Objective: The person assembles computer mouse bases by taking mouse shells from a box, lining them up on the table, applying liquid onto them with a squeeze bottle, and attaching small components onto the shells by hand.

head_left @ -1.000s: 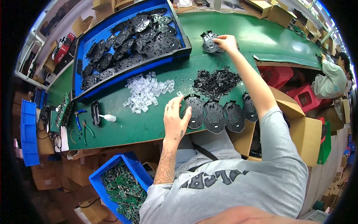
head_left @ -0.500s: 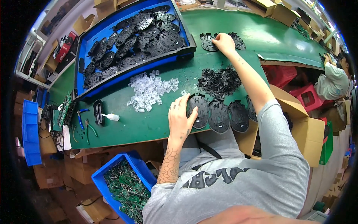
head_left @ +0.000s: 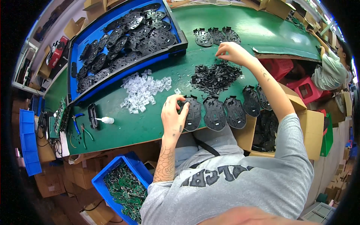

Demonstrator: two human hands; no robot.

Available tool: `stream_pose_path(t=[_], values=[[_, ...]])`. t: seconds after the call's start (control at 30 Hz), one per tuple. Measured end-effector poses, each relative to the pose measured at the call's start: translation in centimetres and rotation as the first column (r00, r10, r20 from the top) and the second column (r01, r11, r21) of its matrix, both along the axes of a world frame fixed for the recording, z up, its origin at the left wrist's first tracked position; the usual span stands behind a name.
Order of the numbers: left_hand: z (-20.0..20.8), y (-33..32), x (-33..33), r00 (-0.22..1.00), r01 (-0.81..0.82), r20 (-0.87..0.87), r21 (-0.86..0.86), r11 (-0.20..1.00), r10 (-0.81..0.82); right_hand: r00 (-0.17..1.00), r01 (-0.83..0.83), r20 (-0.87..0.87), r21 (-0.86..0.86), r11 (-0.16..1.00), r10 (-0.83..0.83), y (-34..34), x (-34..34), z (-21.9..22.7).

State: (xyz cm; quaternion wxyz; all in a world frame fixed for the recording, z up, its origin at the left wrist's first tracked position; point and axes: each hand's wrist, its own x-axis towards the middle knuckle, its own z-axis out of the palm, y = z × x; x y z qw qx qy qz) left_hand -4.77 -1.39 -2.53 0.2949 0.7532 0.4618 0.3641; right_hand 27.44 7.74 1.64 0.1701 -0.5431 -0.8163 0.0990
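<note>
My left hand (head_left: 174, 115) is beside the leftmost black plastic shell (head_left: 193, 114) of the near row, its thumb and curved fingers apart at the shell's left edge. These oval shells look like computer-mouse bases. My right hand (head_left: 235, 53) hangs over the far side of a pile of small black plastic pieces (head_left: 215, 78), fingertips drawn together. Whatever they pinch, if anything, is too small to make out. Beyond it lie three more shells (head_left: 216, 36) side by side. A heap of clear plastic pieces (head_left: 144, 89) lies left of the black pile.
A blue tray (head_left: 125, 69) of black shells stands at the far left. Pliers (head_left: 87, 135), cutters (head_left: 76, 123) and a small white bottle (head_left: 107, 120) lie on the green table (head_left: 131, 131). Below are a blue bin (head_left: 100, 183) of circuit boards and a cardboard box (head_left: 313, 133). Another person (head_left: 330, 69) sits at right.
My right hand has left the far shells and come nearer, to above the black pieces. The left hand stays beside the same shell. The whole view has shifted slightly.
</note>
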Motion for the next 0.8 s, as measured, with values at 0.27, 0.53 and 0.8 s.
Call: stream_pose_path(t=[0.27, 0.53, 0.8], values=[[0.1, -0.1, 0.3, 1.0, -0.014, 0.017, 0.024, 1.0, 0.014, 0.999, -0.02, -0.032, 0.047, 0.999, 0.021, -1.6, 1.5, -0.9], [0.2, -0.2, 0.2, 0.993, 0.049, -0.115, 0.146, 0.988, -0.032, 1.0, -0.019, 0.018, -0.001, 1.0, 0.019, -2.0, -0.2, -0.4], [0.1, -0.6, -0.1, 0.804, 0.032, 0.58, -0.259, 0.965, 0.129, 0.713, -0.018, -0.647, -0.404, 0.915, -0.271, -5.4, -4.3, 2.7]])
